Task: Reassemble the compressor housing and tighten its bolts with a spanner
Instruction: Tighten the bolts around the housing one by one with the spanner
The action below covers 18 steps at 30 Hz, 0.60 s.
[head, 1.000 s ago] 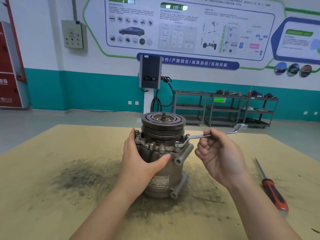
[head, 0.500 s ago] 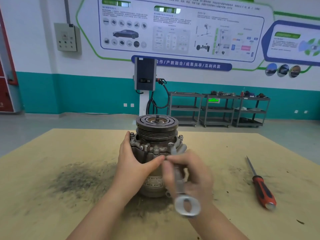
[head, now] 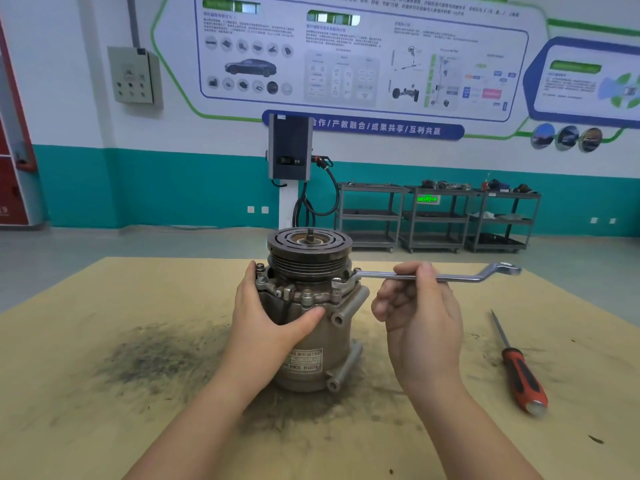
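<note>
The compressor stands upright on the table, its dark grooved pulley on top and bolts around the housing flange. My left hand wraps round the left side of the housing, thumb across the front. A long silver ring spanner lies level, pointing right, with its near ring on a bolt at the flange's right side. My right hand holds the spanner shaft between thumb and fingers near its middle.
A red-handled screwdriver lies on the table to the right. A dark greasy smudge covers the table left of the compressor. Beyond the table stand a charging post and grey shelf trolleys.
Half a second ago the spanner pointed toward me with my right hand in front of the compressor. It has swung back out to the right, level again. My left hand kept its hold.
</note>
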### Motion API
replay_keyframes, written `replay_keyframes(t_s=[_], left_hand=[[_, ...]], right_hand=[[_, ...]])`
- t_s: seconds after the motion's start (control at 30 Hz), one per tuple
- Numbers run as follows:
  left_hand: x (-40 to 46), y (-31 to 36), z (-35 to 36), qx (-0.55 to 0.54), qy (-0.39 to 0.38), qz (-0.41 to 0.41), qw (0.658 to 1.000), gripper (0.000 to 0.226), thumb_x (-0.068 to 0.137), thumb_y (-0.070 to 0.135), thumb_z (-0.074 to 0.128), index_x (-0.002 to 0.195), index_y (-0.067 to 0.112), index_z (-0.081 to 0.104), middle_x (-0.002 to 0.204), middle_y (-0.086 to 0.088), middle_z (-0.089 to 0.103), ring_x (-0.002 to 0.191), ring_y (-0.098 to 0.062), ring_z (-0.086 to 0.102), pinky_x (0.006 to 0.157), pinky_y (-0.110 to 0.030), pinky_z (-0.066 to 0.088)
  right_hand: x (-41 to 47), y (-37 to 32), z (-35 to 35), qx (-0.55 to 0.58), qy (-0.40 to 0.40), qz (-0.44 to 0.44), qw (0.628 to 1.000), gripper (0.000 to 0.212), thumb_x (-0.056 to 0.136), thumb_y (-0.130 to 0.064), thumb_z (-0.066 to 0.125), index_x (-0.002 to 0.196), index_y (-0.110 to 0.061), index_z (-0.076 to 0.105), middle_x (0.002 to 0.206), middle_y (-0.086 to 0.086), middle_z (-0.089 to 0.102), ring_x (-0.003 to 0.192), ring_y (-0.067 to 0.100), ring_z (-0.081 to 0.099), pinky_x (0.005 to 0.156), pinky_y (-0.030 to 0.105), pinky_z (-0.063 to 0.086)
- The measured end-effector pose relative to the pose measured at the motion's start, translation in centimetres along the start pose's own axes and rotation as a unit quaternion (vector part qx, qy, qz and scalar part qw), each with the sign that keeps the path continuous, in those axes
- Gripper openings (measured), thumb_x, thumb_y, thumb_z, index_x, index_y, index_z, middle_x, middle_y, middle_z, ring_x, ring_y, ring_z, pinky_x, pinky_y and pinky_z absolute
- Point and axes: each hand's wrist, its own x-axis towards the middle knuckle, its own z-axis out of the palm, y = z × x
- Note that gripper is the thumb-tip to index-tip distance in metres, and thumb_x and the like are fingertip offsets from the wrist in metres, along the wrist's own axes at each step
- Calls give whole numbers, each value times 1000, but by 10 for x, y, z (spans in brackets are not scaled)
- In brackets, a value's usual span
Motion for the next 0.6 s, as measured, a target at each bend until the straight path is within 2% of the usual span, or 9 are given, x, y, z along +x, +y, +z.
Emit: replay_keyframes(t_s=[0.13,0.47,0.6], left_hand=[[-1,4,0,2,0,5,1000,133,46,67,77,157,29,14,155,11,31,141,-8,35,118,-42,33],[-1,4,2,-15,-4,3,1000,134,45,69,76,157,31,13,156,10,32,142,-10,35,117,-46,35],[0,3,1,-14,-5,7,1000,131,49,66,78,157,32,13,157,10,32,142,-10,34,118,-46,34]], right_hand=[[10,0,-4,44,-10,71,996,33,105,-17,35,81,-6,56,53,4,56,45,13,50,45,23,41],[42,-5,-15,86,-76,239,964,30,99,-16,39,76,-8,56,54,7,52,45,15,46,46,23,38],[38,8,-11,116,-24,227,967,34,94,-13,41,64,-10,58,50,5,47,40,15,39,42,20,32]])
